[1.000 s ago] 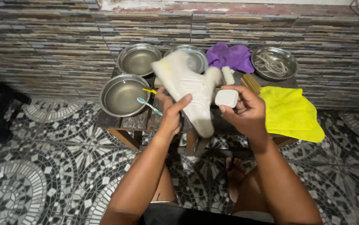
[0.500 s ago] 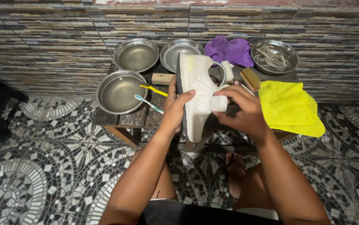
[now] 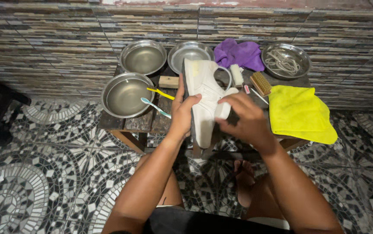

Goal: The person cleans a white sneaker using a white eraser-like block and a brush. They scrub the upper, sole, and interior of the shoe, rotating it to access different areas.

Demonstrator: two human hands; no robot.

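Far left of the fingers, two steel bowls sit on the low wooden table: the near bowl well out to the left of the left hand, the far bowl beyond it. Between the near bowl and the left fingers lie a yellow toothbrush and a pale blue toothbrush, both just beside the thumb side of the hand. The left hand grips the white shoe along its left edge, fingers curled over the upper and the thumb laid across it, so the shoe stands tilted over the table's front, toe toward the person. A third bowl lies past the fingertips, partly hidden by the shoe's heel. The right hand closes round a white sponge block and presses it against the shoe's right side. Beyond the right fingers are a purple cloth, a small white brush and a wooden scrub brush. To their right lies a folded yellow cloth, and further off a fourth bowl holding coiled white laces.
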